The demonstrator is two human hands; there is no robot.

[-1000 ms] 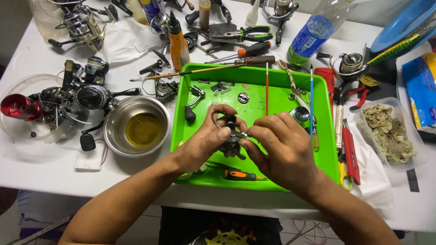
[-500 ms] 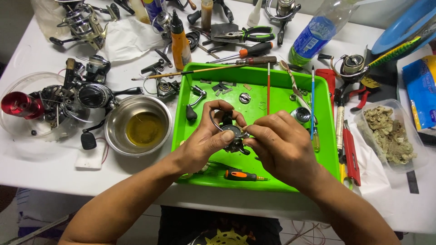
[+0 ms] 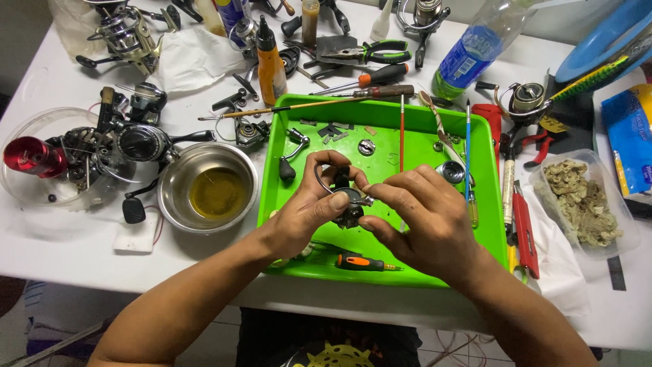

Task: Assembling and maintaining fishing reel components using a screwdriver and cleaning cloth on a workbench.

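Both hands met over the middle of the bright green plastic tray [image 3: 489, 224], just above its floor. The left hand [image 3: 305, 211] cradled a small dark metal fishing-reel body [image 3: 350, 212], its fingers curled round the back and the thumb pressed on top. The right hand [image 3: 424, 221] had thumb and forefinger drawn together in a pinch on a small part at the reel body's right side; what that part was could not be told.

The reel body looked dense for its size, rigid, and likely slick with oil, so a grip round its bulk seemed safer than one on any thin projecting piece, which might bend or drop out.

On the tray's floor, nearer the person than the hands, lay a short screwdriver with an orange and black handle [image 3: 360, 261]. Towards the tray's far edge lay a round silvery metal cap [image 3: 367, 147], small flat grey pieces, and a black crank handle with a rounded knob [image 3: 291, 158]. A thin red stick [image 3: 401, 132] and a blue-handled brush [image 3: 467, 156] ran across the tray's right half.

Just left of the tray stood a shiny steel bowl [image 3: 178, 178] holding yellowish oil, and beyond that a clear plastic lid with reel parts and a red spool [image 3: 30, 156]. Right of the tray sat a clear plastic tub of crumpled tan scraps [image 3: 581, 200].
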